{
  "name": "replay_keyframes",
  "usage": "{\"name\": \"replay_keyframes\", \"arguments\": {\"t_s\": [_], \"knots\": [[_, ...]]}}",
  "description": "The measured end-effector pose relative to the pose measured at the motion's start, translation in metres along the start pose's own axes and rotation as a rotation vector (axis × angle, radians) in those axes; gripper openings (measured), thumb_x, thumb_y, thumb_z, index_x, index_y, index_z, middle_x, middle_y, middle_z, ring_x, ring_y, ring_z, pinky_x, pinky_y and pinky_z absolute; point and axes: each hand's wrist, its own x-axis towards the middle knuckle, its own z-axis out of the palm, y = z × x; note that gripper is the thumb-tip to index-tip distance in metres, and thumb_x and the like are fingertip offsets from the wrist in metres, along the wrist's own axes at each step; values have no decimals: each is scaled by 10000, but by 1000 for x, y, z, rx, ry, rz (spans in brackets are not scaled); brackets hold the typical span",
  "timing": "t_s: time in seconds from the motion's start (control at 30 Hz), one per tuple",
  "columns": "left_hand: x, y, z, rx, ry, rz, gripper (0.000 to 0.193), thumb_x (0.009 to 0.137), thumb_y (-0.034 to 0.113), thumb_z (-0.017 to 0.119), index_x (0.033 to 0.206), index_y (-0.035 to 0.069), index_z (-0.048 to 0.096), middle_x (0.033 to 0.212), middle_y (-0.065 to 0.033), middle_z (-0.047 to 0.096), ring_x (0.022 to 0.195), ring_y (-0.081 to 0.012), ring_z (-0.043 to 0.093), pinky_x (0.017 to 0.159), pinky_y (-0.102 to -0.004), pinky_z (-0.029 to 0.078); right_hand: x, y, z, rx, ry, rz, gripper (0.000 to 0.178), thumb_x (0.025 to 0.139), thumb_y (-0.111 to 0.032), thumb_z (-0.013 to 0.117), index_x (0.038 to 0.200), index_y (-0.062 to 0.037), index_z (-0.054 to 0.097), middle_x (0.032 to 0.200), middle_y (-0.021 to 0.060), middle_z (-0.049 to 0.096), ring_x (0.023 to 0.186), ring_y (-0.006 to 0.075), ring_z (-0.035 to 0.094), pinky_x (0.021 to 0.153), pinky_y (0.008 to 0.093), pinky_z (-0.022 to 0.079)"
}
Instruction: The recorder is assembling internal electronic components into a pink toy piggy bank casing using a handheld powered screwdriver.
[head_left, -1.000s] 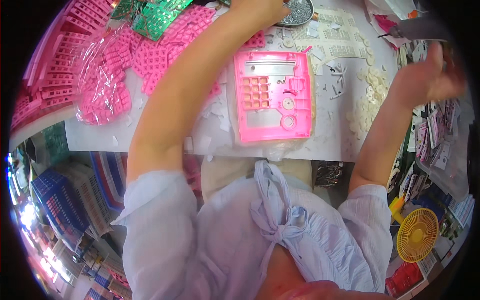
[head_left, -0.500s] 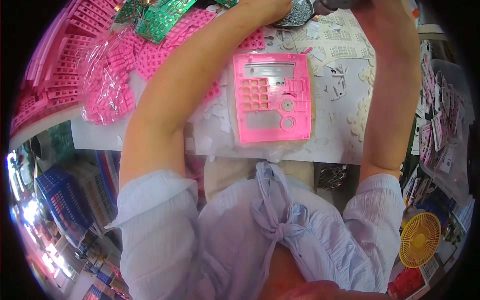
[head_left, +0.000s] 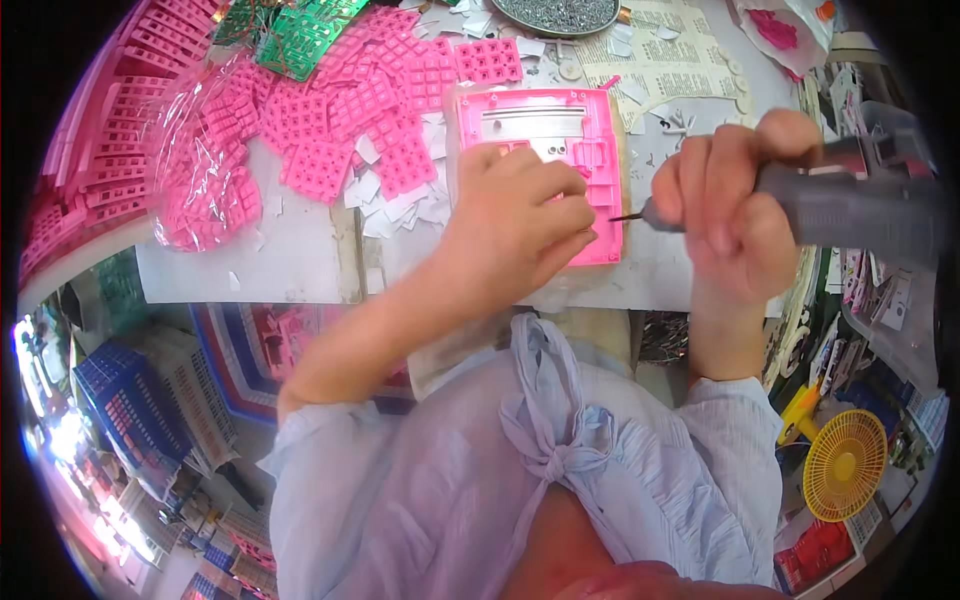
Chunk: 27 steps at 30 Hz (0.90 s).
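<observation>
A pink plastic calculator-like casing [head_left: 603, 240] lies on the bench in front of me, with a clear window strip along its far part. Over its middle and left side is my left hand [head_left: 522, 212], fingers bent and drawn together, hiding the keypad openings. Whatever those fingers pinch, if anything, is hidden. To the right, my right hand [head_left: 735, 195] is wrapped around a dark grey electric screwdriver [head_left: 850, 205]. The driver lies nearly level, its thin bit pointing left at the casing's right edge, close to my left fingertips.
A round dish [head_left: 540, 31] of small metal screws stands at the far edge. Pink keypad pieces [head_left: 365, 105] and green circuit boards [head_left: 300, 40] are heaped at the left, near a clear plastic bag [head_left: 205, 180]. At the lower right is a yellow fan [head_left: 846, 465].
Both hands have come back from the far edge near the screw dish. The left is now over the casing, while the right has brought the electric screwdriver to the casing's right side.
</observation>
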Motion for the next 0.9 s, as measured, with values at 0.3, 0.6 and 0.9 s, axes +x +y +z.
{"name": "replay_keyframes", "arguments": {"t_s": [0.3,0.6,0.9], "knots": [[-23,4,9,-6,137,-49,141,766,144,780,887,174,712,905,55,688,799,-154,585,860,-423,336,-5,-4,33,-8,-9,-26,288,975,-284,686,1155,-194,481,586,-44,473,504,100,443,558,305,451],[-21,1,10,211,97,-60,270,742,243,806,975,158,699,987,36,679,929,-179,595,902,-446,338,-11,20,24,1,80,-125,300,899,-76,686,1113,-71,476,706,51,545,601,145,538,611,326,504],[-11,-21,4,348,-205,147,251,772,275,764,990,163,715,1039,38,639,1010,-180,573,977,-462,360,-14,57,5,-44,193,36,133,845,27,685,947,27,599,777,79,629,674,131,630,599,264,524]]}}
